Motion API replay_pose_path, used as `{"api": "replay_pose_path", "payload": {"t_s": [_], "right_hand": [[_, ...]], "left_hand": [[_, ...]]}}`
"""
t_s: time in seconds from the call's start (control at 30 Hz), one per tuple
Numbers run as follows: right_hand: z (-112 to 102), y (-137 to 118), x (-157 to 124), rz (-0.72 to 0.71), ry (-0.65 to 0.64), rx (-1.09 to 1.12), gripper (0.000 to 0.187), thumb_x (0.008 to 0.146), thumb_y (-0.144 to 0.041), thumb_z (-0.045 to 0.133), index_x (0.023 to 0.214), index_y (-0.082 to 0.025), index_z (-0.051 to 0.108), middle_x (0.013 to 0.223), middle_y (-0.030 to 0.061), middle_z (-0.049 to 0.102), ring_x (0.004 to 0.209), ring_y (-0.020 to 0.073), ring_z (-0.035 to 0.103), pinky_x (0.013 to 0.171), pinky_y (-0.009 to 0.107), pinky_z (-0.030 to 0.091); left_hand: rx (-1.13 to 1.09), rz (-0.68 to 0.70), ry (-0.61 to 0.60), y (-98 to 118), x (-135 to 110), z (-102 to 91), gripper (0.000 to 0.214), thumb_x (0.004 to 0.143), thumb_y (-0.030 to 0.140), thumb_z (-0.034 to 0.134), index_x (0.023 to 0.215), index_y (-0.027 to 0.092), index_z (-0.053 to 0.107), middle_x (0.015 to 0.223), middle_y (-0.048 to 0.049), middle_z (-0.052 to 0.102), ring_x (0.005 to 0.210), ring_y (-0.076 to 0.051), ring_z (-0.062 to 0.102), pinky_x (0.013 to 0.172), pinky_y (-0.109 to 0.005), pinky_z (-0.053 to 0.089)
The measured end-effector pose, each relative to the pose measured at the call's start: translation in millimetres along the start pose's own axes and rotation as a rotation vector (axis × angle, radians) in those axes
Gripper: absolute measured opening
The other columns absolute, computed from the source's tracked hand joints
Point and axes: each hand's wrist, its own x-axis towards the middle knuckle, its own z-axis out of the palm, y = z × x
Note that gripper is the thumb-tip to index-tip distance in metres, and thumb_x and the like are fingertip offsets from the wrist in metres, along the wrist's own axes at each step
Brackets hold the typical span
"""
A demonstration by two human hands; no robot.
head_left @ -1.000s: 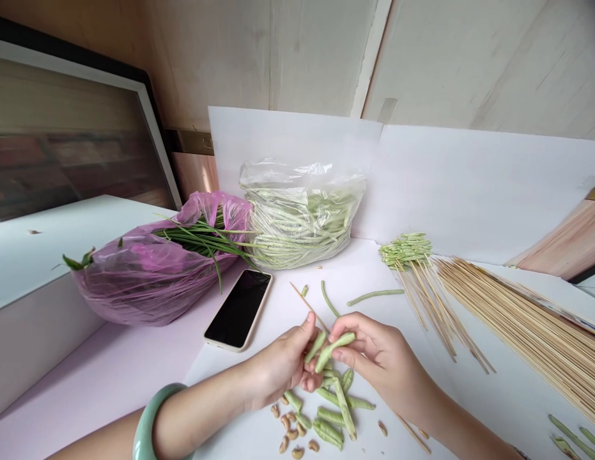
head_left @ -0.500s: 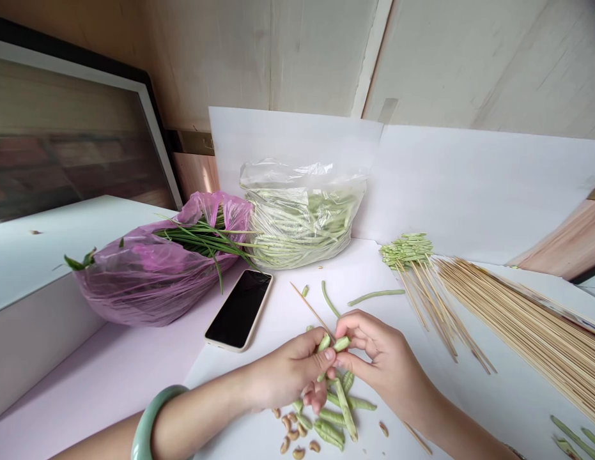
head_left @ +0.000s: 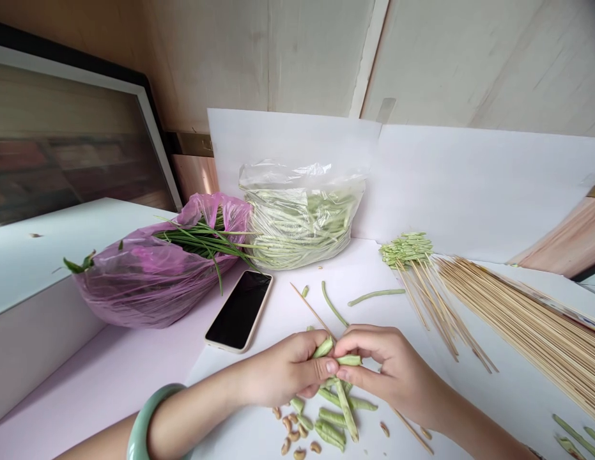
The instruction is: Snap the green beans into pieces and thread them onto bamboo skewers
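My left hand [head_left: 287,369] and my right hand [head_left: 386,370] meet over the white sheet [head_left: 470,396], both pinched on a short green bean piece [head_left: 323,348]. A thin bamboo skewer [head_left: 310,310] runs up and left from between my fingers. Under my hands lies a small heap of cut bean pieces [head_left: 333,418], with several loose beans [head_left: 292,437] beside it. My left wrist wears a pale green bangle [head_left: 140,425].
A phone [head_left: 239,309] lies face up left of my hands. Behind it a pink bag of chives [head_left: 148,271] and a clear bag of long beans [head_left: 300,214]. Right: threaded bean skewers [head_left: 406,250] and a big pile of bare skewers [head_left: 527,326]. Loose bean strands [head_left: 374,294].
My hands have closed together and sunk a little toward the heap. The bean piece, held out longer between them a second ago, now shows only short ends between the fingers.
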Motion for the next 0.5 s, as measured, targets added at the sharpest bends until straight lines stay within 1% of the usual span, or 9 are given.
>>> {"api": "replay_pose_path", "payload": {"t_s": [0.07, 0.13, 0.2, 0.27, 0.37, 0.43, 0.5], "right_hand": [[0.0, -0.3, -0.6, 0.078, -0.052, 0.182, 0.011, 0.076, -0.026, 0.064, 0.075, -0.016, 0.068, 0.066, 0.0011, 0.060, 0.061, 0.0142, 0.056, 0.057, 0.026, 0.043], [2.2, 1.5, -0.2, 0.167, -0.093, 0.394, 0.015, 0.073, -0.029, 0.067, 0.071, -0.014, 0.067, 0.056, -0.0013, 0.056, 0.052, 0.0125, 0.053, 0.051, 0.025, 0.041], [6.6, 4.6, 0.8, 0.233, -0.089, 0.597, 0.019, 0.069, -0.031, 0.070, 0.066, -0.013, 0.066, 0.049, -0.0028, 0.053, 0.043, 0.0107, 0.049, 0.045, 0.025, 0.037], [12.2, 7.4, 2.0, 0.268, -0.042, 0.754, 0.021, 0.067, -0.032, 0.072, 0.063, -0.012, 0.066, 0.045, -0.0029, 0.053, 0.039, 0.0093, 0.045, 0.042, 0.024, 0.033], [21.2, 8.6, 3.6, 0.316, 0.019, 0.898, 0.022, 0.066, -0.034, 0.072, 0.062, -0.014, 0.062, 0.042, -0.0045, 0.050, 0.035, 0.0069, 0.037, 0.039, 0.022, 0.026], [27.3, 8.0, 4.2, 0.333, 0.056, 0.974, 0.023, 0.066, -0.034, 0.071, 0.061, -0.015, 0.059, 0.041, -0.0055, 0.048, 0.035, 0.0057, 0.034, 0.038, 0.021, 0.024], [33.5, 7.5, 4.2, 0.341, 0.100, 1.050, 0.024, 0.068, -0.034, 0.071, 0.060, -0.015, 0.057, 0.042, -0.0056, 0.048, 0.035, 0.0049, 0.032, 0.039, 0.020, 0.025]], "left_hand": [[-0.011, 0.004, -0.035, 4.2, -0.8, -0.8, 0.039, 0.079, 0.052, 0.057, 0.074, 0.018, 0.039, 0.053, 0.0088, 0.037, 0.046, -0.005, 0.029, 0.043, -0.019, 0.022], [-0.042, 0.018, -0.082, 6.4, -0.7, -1.6, 0.039, 0.078, 0.051, 0.061, 0.074, 0.018, 0.042, 0.053, 0.0084, 0.039, 0.045, -0.005, 0.030, 0.042, -0.019, 0.023], [-0.104, 0.037, -0.105, 5.0, 0.6, -2.5, 0.039, 0.076, 0.050, 0.063, 0.072, 0.017, 0.042, 0.051, 0.0087, 0.040, 0.042, -0.004, 0.030, 0.040, -0.018, 0.023], [-0.173, 0.064, -0.087, 0.1, 2.9, -3.1, 0.040, 0.075, 0.049, 0.064, 0.069, 0.018, 0.041, 0.049, 0.0093, 0.038, 0.039, -0.003, 0.027, 0.038, -0.018, 0.022], [-0.232, 0.145, -0.040, -10.0, 6.9, -2.3, 0.038, 0.077, 0.047, 0.063, 0.068, 0.018, 0.041, 0.048, 0.0096, 0.037, 0.038, -0.003, 0.025, 0.038, -0.018, 0.018], [-0.241, 0.212, -0.010, -15.1, 8.7, -0.5, 0.035, 0.079, 0.045, 0.062, 0.071, 0.018, 0.041, 0.047, 0.0103, 0.036, 0.037, -0.003, 0.023, 0.038, -0.018, 0.017], [-0.206, 0.250, 0.048, -16.8, 8.7, 1.8, 0.033, 0.080, 0.045, 0.060, 0.074, 0.018, 0.041, 0.048, 0.0108, 0.033, 0.039, -0.004, 0.023, 0.039, -0.019, 0.019]]}}
